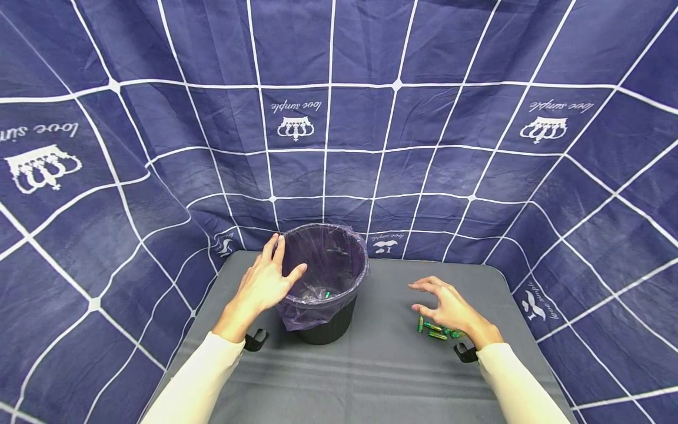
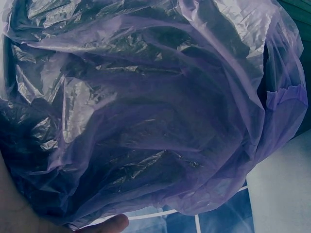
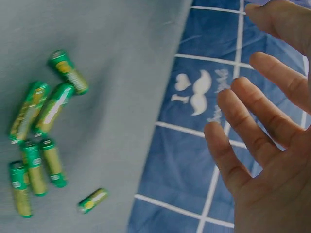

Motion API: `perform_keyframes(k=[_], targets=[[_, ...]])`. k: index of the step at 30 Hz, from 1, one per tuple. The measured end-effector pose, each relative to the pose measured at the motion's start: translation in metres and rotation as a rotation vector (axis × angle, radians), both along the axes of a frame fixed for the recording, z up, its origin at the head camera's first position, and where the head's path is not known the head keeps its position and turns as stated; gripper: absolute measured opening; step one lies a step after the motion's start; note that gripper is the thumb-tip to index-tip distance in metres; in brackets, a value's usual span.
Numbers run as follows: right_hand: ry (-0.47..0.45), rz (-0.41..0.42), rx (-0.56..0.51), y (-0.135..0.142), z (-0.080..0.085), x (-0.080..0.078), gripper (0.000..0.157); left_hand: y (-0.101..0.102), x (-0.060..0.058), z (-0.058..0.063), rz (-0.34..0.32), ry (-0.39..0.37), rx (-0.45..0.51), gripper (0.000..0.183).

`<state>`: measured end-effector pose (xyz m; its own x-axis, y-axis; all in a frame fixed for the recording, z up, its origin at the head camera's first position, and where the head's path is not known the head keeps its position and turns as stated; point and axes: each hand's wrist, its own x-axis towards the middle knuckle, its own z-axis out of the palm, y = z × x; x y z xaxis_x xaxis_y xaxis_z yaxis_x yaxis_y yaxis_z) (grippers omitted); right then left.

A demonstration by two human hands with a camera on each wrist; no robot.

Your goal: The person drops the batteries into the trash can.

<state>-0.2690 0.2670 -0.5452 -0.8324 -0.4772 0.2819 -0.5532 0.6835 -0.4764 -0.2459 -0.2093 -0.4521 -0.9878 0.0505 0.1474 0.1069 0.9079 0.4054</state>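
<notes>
My left hand [image 1: 265, 280] is over the left rim of a black trash bin [image 1: 325, 327], its fingers extended and nothing held. A translucent purple bag [image 2: 160, 107] lines the bin and folds over its edge. Down inside, a small green battery [image 1: 328, 294] shows at the bottom. Over on the right, my right hand [image 1: 447, 303] hovers with fingers spread and loosely bent, holding nothing. Several green and yellow batteries [image 3: 28, 111] lie loose on the table beneath it; part of the group is hidden by that hand in the head view.
The grey table [image 1: 381, 365] carries the bin at left and the batteries at right. A blue curtain [image 1: 360, 118] with white grid lines surrounds its back and sides. Black straps [image 1: 256, 340] circle both wrists.
</notes>
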Motion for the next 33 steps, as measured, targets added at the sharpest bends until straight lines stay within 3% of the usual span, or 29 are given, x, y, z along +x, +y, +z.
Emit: perform_keyframes(k=[9, 15, 21, 33], targets=[[0.045, -0.011, 0.016, 0.017, -0.032, 0.006, 0.049, 0.001, -0.001, 0.001, -0.002, -0.009, 0.012, 0.104], [0.016, -0.037, 0.041, 0.025, -0.048, 0.011, 0.052, 0.002, -0.001, -0.001, -0.004, -0.008, 0.018, 0.105], [0.015, -0.039, 0.059, 0.028, -0.059, 0.013, 0.06, 0.002, -0.001, 0.0, -0.004, -0.006, 0.025, 0.105], [-0.088, -0.041, 0.119, 0.03, -0.077, 0.018, 0.074, 0.0, 0.0, 0.001, 0.001, -0.012, 0.027, 0.102]])
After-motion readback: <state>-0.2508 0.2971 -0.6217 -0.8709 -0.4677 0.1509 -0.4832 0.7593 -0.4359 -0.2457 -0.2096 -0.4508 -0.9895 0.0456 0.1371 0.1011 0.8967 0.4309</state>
